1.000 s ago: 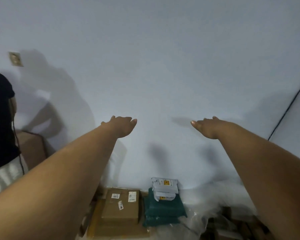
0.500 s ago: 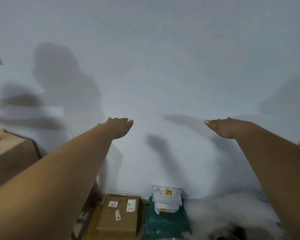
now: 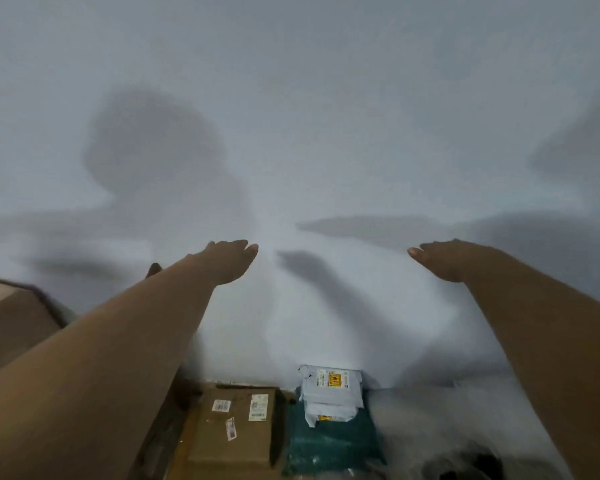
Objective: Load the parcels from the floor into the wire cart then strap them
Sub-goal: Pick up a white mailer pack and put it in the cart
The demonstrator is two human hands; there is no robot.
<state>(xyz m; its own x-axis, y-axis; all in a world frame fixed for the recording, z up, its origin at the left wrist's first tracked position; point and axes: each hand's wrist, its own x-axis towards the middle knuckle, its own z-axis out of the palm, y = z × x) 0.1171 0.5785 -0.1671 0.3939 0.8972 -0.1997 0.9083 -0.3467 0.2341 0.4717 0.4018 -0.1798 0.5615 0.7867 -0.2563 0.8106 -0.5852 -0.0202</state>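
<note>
Both my arms reach straight out toward a pale wall, palms down. My left hand and my right hand hold nothing, their fingers held flat and close together. Far below them on the floor lie the parcels. A brown cardboard box with white labels rests on a wider flat carton. To its right is a dark green parcel with two grey mailer bags stacked on it. No wire cart or strap shows in the head view.
A large brown cardboard box stands at the left edge. Crumpled clear plastic and something dark lie on the floor at lower right. The wall carries shadows of my arms and head.
The view has swung to the right: the person in black at the left and the wall cable at the right have left the frame. My hands have spread a little farther apart.
</note>
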